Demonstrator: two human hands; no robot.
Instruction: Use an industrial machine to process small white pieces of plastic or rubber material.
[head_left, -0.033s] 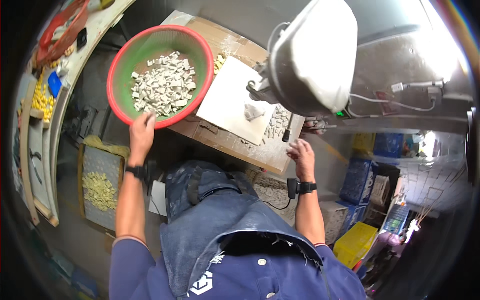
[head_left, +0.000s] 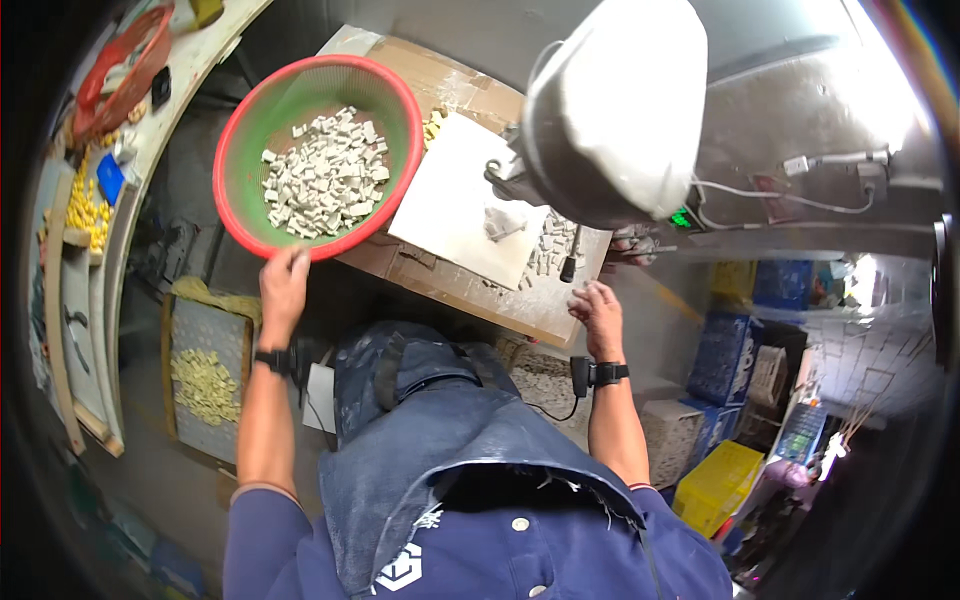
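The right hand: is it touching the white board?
Apart. The head view shows some of the table between the right hand and the white board.

Your basket [head_left: 221, 170] is of glossy plastic, its pieces [head_left: 325, 180] matt and chalky-looking. The board [head_left: 450, 190] is smooth, the worktop [head_left: 440, 72] faced with dull, dusty cardboard; your apron [head_left: 400, 440] is matt cloth (frayed at its edge), the crate [head_left: 715, 490] plastic.

2 hands [head_left: 284, 285] [head_left: 598, 315], 1 grn basin [head_left: 402, 110], 1 wht brd [head_left: 455, 185].
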